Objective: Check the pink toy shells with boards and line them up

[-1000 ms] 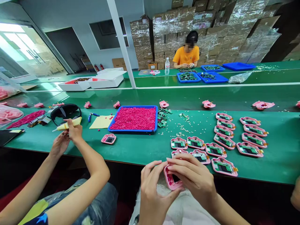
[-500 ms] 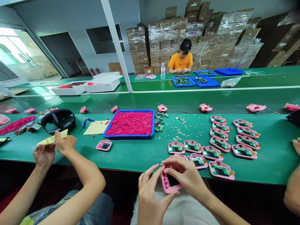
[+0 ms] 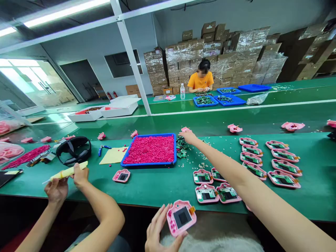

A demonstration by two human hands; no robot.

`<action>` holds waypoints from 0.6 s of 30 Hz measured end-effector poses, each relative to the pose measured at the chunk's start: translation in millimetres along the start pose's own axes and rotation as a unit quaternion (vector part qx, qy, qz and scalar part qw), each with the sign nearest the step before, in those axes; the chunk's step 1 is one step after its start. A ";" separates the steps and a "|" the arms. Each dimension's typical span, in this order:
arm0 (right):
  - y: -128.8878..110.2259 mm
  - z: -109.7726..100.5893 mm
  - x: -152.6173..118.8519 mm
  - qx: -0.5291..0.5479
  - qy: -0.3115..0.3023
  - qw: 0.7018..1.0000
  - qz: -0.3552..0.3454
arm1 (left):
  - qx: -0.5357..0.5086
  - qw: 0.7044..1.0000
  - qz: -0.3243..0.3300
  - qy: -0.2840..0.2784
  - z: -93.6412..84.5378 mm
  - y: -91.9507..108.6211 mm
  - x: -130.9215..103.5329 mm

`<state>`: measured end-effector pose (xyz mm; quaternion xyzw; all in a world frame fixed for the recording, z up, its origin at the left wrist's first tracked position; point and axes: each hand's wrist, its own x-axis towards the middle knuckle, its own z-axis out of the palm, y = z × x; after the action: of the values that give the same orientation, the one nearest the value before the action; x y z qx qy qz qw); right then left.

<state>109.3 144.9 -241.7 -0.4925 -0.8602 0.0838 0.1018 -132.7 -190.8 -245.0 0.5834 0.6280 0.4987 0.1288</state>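
Observation:
Near the table's front edge my left hand (image 3: 159, 232) grips a pink handheld-device casing (image 3: 181, 217) by its left side and bottom. The casing has a dark square screen, small pink buttons at its left and an orange ribbon tab at its upper right. My right arm stretches far across the table. At its end my right hand (image 3: 190, 137) has its fingers closed on a pink plastic shell (image 3: 186, 129) beyond the pile of green circuit boards (image 3: 181, 147). Below my forearm lie several pink casings with green boards (image 3: 207, 193), partly covered by the arm.
A blue tray (image 3: 149, 163) of small pink pieces stands left of the boards. More filled casings (image 3: 285, 177) lie at the right. At the left, a co-worker's hands (image 3: 56, 189) hold a yellow packet (image 3: 68, 172). A black headset (image 3: 73, 150) lies behind them.
My right hand has let go of the casing and reached forward to the pink shell. The left hand now holds the casing alone, face up. The view has tilted upward.

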 end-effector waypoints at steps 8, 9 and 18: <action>6.5 7.9 18.2 -0.107 -0.065 0.990 -0.059 | -0.020 0.984 -0.041 0.174 -165.5 -71.3 185.9; 8.2 6.9 14.3 -0.111 -0.065 0.990 -0.058 | -0.016 0.985 -0.043 0.168 -164.5 -74.5 185.5; 8.7 0.3 -45.7 -0.042 -0.001 0.999 0.027 | 0.050 0.998 -0.006 -0.040 17.6 -18.9 -13.6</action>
<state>139.1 109.8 -248.3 -0.5196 -0.8493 0.0511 0.0778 -127.2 -190.8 -273.7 0.6049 0.6501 0.4418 0.1278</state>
